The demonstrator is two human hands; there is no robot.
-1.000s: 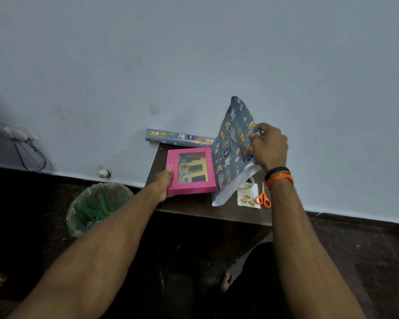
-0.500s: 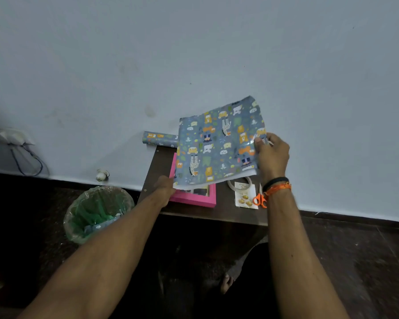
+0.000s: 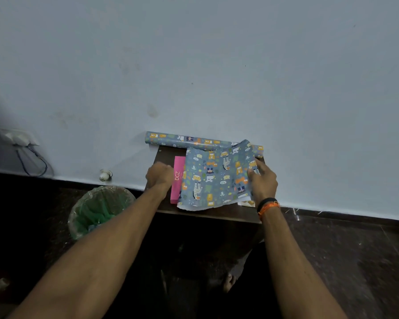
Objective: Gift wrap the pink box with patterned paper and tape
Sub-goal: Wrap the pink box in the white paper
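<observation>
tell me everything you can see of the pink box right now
The pink box lies flat on the small dark table, mostly covered by a sheet of patterned paper draped over it. Only its left strip shows: bright pink, card-like, with pale lettering running along it. Its left side wall is visible, so it looks shallow. The left hand is at its left edge, seemingly steadying it, though the contact is hard to make out. The right hand holds the paper, not the box.

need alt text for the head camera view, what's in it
A person's right hand lays a sheet of patterned wrapping paper over a pink box on a small dark table, the left hand at the box's left edge. A paper roll lies by the wall.
</observation>
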